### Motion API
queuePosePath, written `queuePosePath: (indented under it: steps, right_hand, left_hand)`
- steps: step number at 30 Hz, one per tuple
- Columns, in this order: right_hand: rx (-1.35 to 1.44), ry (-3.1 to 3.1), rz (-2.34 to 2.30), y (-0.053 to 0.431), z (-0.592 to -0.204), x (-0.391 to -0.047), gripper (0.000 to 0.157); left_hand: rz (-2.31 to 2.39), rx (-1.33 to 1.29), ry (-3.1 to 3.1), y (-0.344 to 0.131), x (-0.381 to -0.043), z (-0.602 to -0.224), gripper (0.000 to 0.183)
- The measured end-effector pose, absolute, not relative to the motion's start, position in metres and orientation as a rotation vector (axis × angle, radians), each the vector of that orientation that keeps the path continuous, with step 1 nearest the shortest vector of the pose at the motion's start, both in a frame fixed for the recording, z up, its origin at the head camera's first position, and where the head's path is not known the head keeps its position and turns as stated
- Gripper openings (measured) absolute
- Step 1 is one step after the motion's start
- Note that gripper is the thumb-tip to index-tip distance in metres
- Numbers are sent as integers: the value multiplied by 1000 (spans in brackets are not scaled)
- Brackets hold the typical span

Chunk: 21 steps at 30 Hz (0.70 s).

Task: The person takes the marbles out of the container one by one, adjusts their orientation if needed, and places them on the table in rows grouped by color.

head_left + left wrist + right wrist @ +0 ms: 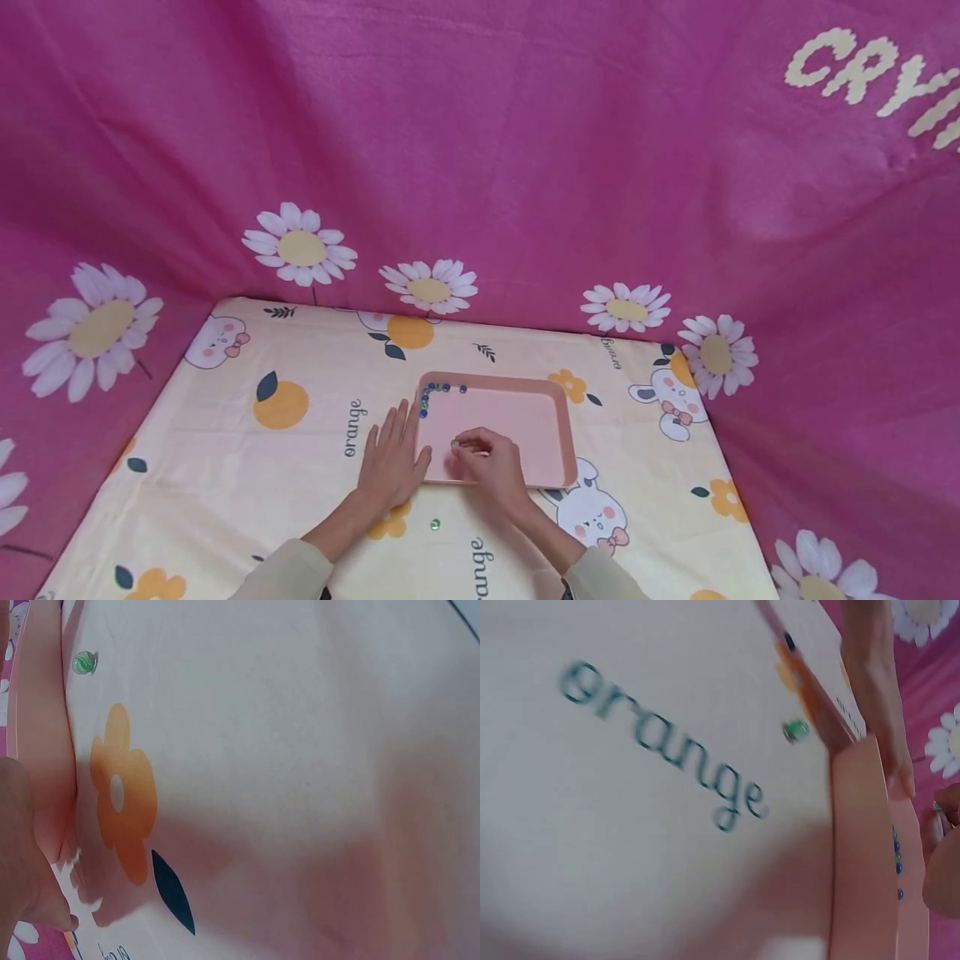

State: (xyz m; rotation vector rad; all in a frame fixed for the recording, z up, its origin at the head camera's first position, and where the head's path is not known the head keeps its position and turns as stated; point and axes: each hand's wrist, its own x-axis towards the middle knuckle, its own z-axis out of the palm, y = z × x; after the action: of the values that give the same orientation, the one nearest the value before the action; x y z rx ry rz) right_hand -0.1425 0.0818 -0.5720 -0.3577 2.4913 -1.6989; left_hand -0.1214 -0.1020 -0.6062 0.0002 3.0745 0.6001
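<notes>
A shallow pink tray [566, 429] lies on the patterned cloth. My right hand [497, 468] is over the tray's near part and pinches a greenish marble [454, 445] between thumb and fingertips. With fingers straight, my left hand [392, 463] rests at the tray's left side, the thumb by its near left corner. Several blue and green marbles [424, 405] line the far left corner inside the tray, and a single blue marble [462, 389] sits a little apart along the far wall. One green swirled marble [435, 524] lies on the cloth in front of the tray, also visible in the left wrist view.
Cream cloth [300, 500] with oranges, flowers and rabbits covers the table. Behind and on both sides hangs a magenta curtain [480, 167] with printed daisies. The tray's raised wall [859, 855] stands near my right wrist.
</notes>
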Motion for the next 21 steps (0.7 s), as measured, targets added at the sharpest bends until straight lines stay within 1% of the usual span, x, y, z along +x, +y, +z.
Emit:
queuePosePath:
  steps: [4, 9, 15, 21]
  right_hand:
    - [-453, 2494, -1644, 89, -571, -123, 7]
    - [-558, 2519, -1561, 97, -576, -100, 10]
    - [-541, 2534, -1537, 109, -592, -82, 13]
    - [-532, 2494, -1519, 114, -605, -75, 12]
  left_hand:
    - [574, 5, 3072, -102, -122, -607, 78]
    - [547, 9, 3081, -103, -122, -605, 78]
    - [570, 18, 3069, -102, -121, -604, 79]
    - [575, -3, 3076, -101, -121, -606, 78]
